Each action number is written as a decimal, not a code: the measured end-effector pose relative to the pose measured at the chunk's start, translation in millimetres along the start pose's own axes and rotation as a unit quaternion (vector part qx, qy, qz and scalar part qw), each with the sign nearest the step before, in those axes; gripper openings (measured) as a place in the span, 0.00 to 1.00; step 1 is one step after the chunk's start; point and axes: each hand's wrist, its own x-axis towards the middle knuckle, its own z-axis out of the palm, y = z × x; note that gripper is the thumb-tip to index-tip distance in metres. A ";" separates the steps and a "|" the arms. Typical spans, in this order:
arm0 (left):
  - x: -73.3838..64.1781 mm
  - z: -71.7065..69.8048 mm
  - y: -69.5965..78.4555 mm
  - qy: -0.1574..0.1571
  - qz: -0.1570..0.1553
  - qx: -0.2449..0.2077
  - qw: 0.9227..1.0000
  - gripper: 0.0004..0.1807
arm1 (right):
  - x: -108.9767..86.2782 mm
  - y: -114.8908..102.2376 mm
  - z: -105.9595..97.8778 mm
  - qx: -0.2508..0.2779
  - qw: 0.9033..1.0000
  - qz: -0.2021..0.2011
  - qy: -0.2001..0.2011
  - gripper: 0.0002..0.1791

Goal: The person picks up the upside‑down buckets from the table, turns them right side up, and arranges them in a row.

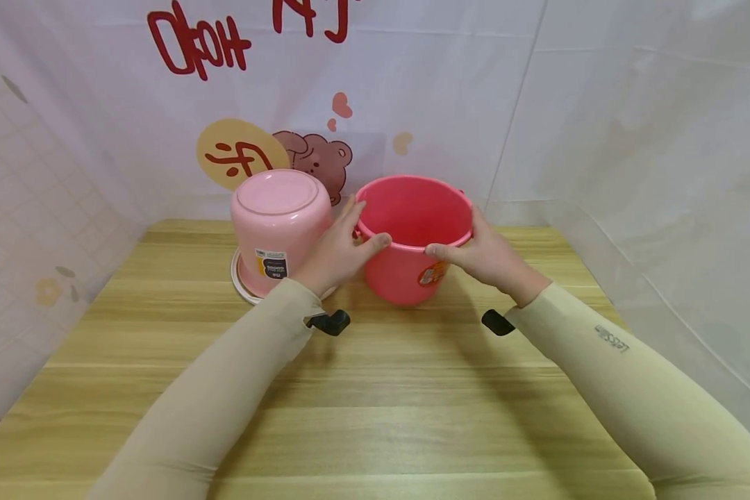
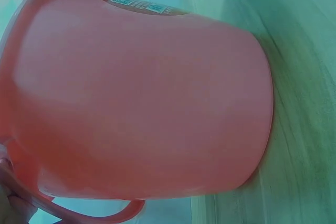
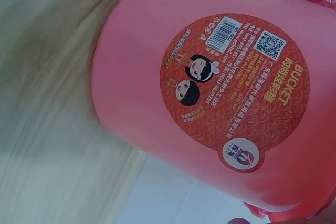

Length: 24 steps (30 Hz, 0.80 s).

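Note:
Both hands hold a bright pink-red plastic bucket [image 1: 406, 278], upright with its mouth facing up. My left hand [image 1: 344, 246] grips the left side of its rim, thumb at the front edge. On the opposite side, my right hand [image 1: 490, 253] grips the rim with its thumb over the front edge. A round red sticker [image 3: 236, 82] with printed text is on the bucket's wall. In the left wrist view, the bucket's handle [image 2: 79, 216] hangs beside the left fingers. The bucket's base is at or very close to the tabletop; a small gap cannot be ruled out.
Left of the bucket, an upside-down light pink container [image 1: 281, 229] with a label stands on a white rim [image 1: 242, 288]. Under everything is a wood-grain table [image 1: 381, 417]. A white printed curtain [image 1: 437, 90] hangs behind, with more white cloth at both sides.

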 end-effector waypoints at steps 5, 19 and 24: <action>4.7 -0.4 -0.3 -0.001 0.000 -0.008 1.000 0.58 | 4.5 1.8 -1.3 0.003 1.000 0.008 0.001 0.68; 17.3 -1.8 0.1 -0.006 -0.010 0.001 1.000 0.56 | 19.8 7.0 -5.6 0.016 1.000 0.003 -0.005 0.67; 22.4 -2.9 -2.4 -0.005 -0.011 0.019 1.000 0.57 | 23.6 7.5 -6.4 0.009 1.000 0.010 -0.001 0.68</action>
